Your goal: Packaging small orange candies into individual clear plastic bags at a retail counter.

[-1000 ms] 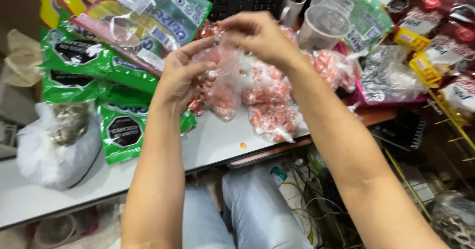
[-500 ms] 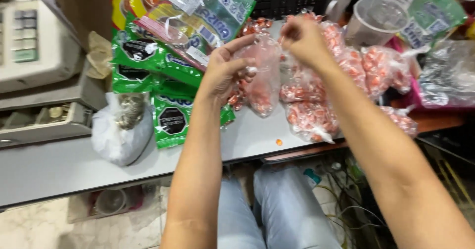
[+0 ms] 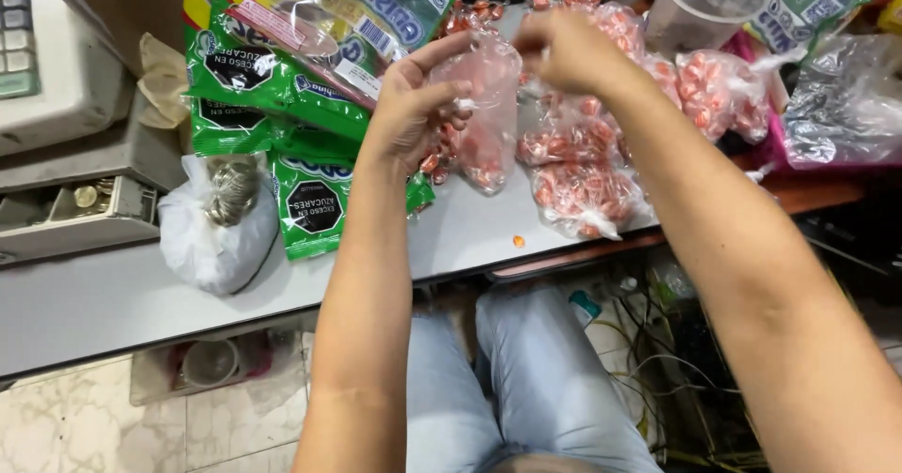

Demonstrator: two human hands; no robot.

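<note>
Here left hand [image 3: 413, 107] grips clear candy bag [image 3: 484, 107]; right hand [image 3: 564, 50] blurred, pinching bag top.

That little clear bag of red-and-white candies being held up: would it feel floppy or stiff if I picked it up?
Probably floppy: the clear bag sags below the left hand, with candies bunched at the bottom. Likely light, since a few fingers hold it. The thin film looks slippery and crinkly, so the right hand pinching the top probably helps.
</note>
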